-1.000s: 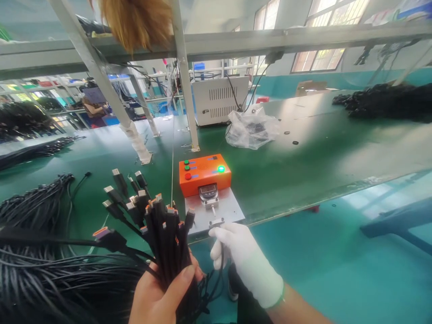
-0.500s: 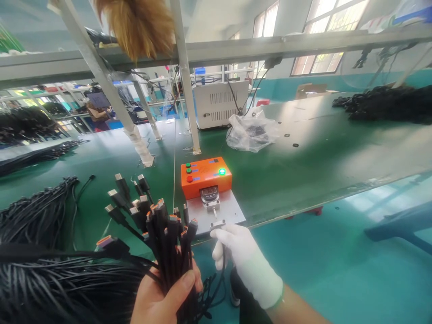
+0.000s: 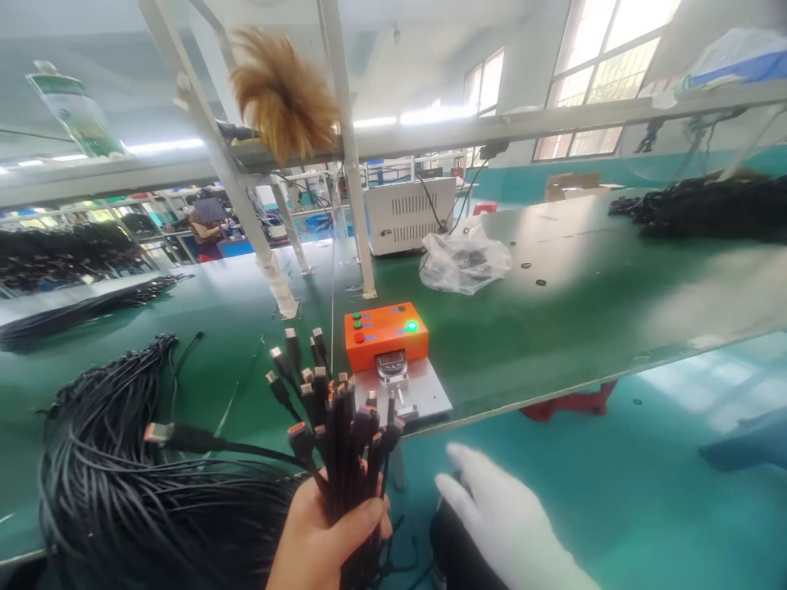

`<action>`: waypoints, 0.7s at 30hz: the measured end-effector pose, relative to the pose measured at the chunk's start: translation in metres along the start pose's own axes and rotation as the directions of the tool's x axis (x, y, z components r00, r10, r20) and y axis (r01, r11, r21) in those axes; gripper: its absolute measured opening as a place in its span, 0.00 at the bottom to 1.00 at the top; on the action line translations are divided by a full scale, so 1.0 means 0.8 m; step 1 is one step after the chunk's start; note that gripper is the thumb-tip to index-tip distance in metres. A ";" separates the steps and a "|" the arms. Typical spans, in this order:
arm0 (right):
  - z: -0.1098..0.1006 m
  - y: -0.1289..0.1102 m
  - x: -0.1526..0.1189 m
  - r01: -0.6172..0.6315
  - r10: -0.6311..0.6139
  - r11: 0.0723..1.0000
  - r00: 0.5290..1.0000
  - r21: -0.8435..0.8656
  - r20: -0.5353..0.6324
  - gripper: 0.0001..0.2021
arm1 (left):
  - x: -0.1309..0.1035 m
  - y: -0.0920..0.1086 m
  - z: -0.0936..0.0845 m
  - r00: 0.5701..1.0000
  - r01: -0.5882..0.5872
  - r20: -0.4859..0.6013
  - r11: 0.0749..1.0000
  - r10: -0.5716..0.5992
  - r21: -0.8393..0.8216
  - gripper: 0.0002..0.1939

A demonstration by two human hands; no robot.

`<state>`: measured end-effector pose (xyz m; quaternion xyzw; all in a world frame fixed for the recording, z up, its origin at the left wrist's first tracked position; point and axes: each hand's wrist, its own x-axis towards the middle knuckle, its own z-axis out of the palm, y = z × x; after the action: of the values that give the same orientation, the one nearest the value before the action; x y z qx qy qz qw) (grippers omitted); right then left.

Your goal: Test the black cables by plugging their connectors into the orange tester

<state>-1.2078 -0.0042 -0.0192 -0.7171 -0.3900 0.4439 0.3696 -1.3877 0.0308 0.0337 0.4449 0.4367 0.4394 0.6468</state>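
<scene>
My left hand (image 3: 335, 524), bare, is closed around a thick bundle of black USB cables (image 3: 344, 434). Their metal plugs, several with orange inside, fan out at the top, and one plug (image 3: 178, 437) sticks out far to the left. My right hand (image 3: 504, 508), in a white glove, is below the table edge with thumb and forefinger apart; no cable shows in it, and its other fingers are hidden. Beyond the bundle stands an orange test box (image 3: 387, 332) with a lit green button. A small digital gauge (image 3: 392, 365) sits on the metal plate (image 3: 434, 393) in front of it.
A large pile of black cables (image 3: 123, 426) covers the left of the green table (image 3: 492, 328). Behind the box are a crumpled clear bag (image 3: 464, 262), a white metal case (image 3: 409, 217) and shelf posts (image 3: 350, 147). More black cables (image 3: 707, 209) lie far right.
My right hand has left the fixture in front of the gauge and moved right and down, its fingers now apart. My left hand, still around the bundle, sits farther right in view.
</scene>
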 end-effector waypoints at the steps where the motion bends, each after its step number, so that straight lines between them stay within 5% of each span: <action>1: -0.005 -0.012 -0.003 0.067 -0.067 0.998 0.996 0.005 -0.064 0.14 | 0.000 -0.001 0.001 1.000 -0.012 0.003 1.000 0.012 0.006 0.06; 4: -0.006 -0.056 -0.011 0.281 -0.303 0.916 0.952 0.287 0.035 0.18 | 0.002 -0.007 -0.001 0.999 -0.032 0.036 0.998 0.030 0.050 0.05; 6: 0.003 -0.079 -0.015 0.278 -0.411 0.799 0.900 0.533 0.145 0.16 | 0.003 -0.012 -0.002 0.999 -0.019 0.041 0.994 0.014 0.105 0.05; 10: 0.020 -0.085 -0.012 0.129 -0.325 0.653 0.938 0.746 0.122 0.12 | 0.004 -0.015 -0.004 0.999 -0.007 -0.036 0.991 0.012 0.130 0.06; 16: 0.022 -0.056 0.009 -0.005 -0.096 0.871 0.979 0.492 0.179 0.11 | 0.004 0.000 -0.001 0.992 -0.056 -0.111 0.998 0.059 0.034 0.07; 21: 0.032 -0.054 0.029 -0.050 -0.053 0.894 0.975 0.446 0.215 0.10 | 0.005 0.005 -0.005 0.999 -0.043 0.006 0.998 0.043 0.038 0.07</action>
<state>-1.2348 0.0398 0.0021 -0.5580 -0.3165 0.5987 0.4797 -1.3910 0.0365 0.0360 0.4675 0.4337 0.4437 0.6297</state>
